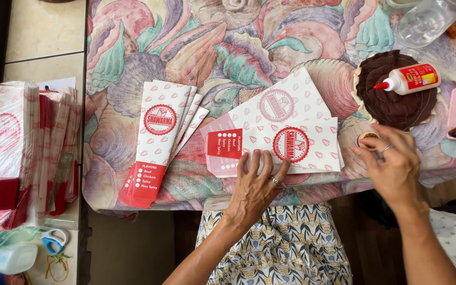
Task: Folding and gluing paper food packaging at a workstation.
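Left grip (pixel 257 182) flat, open on two paper sleeves (pixel 291 132); right grip (pixel 391 158) loose, empty; four fanned sleeves (pixel 159 142) beside.

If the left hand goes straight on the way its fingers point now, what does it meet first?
The left hand already presses the top paper sleeve. Sliding on, it would probably meet the red round mark printed there.

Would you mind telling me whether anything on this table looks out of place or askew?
The glue bottle lies on its side on the brown round mat, nozzle pointing left, rather than standing. No glue looks spilled. Otherwise nothing stands out: the left hand presses the paper sleeves flat.
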